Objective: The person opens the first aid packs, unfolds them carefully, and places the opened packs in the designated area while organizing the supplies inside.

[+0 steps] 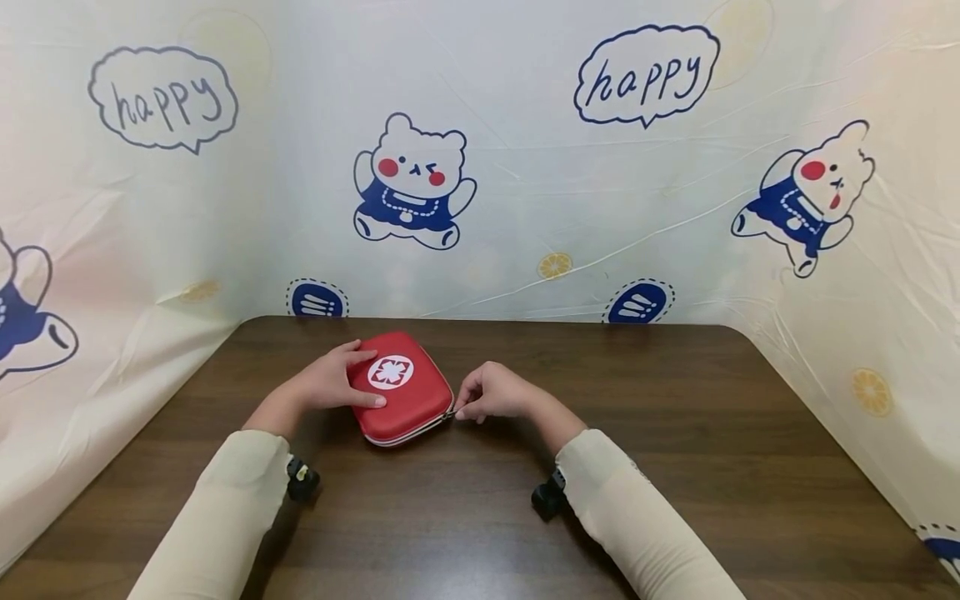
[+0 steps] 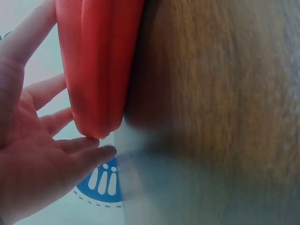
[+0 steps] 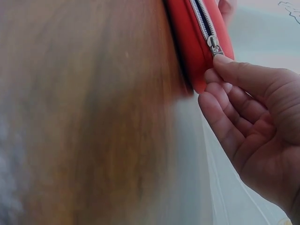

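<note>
A red zippered first-aid case (image 1: pixel 417 392) with a white round emblem lies at an angle on the brown table. Across its left side, my left hand (image 1: pixel 327 382) holds it, with the thumb on the lid. In the left wrist view, the fingers (image 2: pixel 84 157) of that hand spread around the case's end. My right hand (image 1: pixel 497 393) is at the right corner, where thumb and forefinger pinch the metal zipper pull (image 3: pixel 216 49). The zipper teeth (image 3: pixel 201 21) show parted behind the slider in the right wrist view. What is inside the case is hidden.
The wood-grain table (image 1: pixel 660 475) has rounded far corners. A pale curtain (image 1: pixel 525 192) printed with cartoon bears hangs behind it and along both sides. Dark wrist cameras (image 1: pixel 302 481) are strapped on both arms, over light sleeves (image 1: pixel 637 508).
</note>
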Demonstrator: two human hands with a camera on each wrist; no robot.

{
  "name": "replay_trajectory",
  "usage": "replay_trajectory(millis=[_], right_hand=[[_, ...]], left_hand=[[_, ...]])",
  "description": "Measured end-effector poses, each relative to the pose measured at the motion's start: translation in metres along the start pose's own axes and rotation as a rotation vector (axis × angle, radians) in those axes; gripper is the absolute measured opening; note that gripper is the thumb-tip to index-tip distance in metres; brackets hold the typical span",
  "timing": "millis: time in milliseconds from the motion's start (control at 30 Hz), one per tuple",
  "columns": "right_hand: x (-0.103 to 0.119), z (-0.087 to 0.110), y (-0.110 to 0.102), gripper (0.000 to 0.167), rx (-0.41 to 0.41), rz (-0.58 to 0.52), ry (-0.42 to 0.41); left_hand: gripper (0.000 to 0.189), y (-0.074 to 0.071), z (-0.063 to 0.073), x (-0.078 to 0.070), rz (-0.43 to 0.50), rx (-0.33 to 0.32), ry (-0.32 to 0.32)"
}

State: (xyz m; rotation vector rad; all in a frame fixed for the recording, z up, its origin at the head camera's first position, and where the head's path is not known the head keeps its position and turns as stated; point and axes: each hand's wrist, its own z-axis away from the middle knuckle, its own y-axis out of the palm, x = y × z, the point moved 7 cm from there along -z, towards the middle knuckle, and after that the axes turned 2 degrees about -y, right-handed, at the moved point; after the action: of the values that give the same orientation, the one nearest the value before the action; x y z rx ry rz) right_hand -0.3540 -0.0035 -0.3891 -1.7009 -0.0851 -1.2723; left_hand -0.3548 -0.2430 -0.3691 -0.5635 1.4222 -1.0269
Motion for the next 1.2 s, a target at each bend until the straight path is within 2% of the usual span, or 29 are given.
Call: replay_trajectory(millis=[400,733,967,1200], right_hand=[[0.000,0.003,-0.014,0.004,-0.072,0.014,-0.014],[-0.005,0.000,-0.019,0.005,-0.134,0.038,0.009],[-0.008,-0.002,-0.018,0.005,-0.142,0.047,0.026],[-0.009,-0.004,-0.020,0.005,-0.170,0.079,0.016]], left_hand=[[0.099,0.002,-0.001,0.004,0.087,0.026,0.031],[0.097,0.005,-0.001,0.006,0.127,0.049,0.059],[0.098,0.011,0.002,-0.001,0.173,0.108,0.124],[0.094,0.012,0.003,-0.005,0.197,0.124,0.147]])
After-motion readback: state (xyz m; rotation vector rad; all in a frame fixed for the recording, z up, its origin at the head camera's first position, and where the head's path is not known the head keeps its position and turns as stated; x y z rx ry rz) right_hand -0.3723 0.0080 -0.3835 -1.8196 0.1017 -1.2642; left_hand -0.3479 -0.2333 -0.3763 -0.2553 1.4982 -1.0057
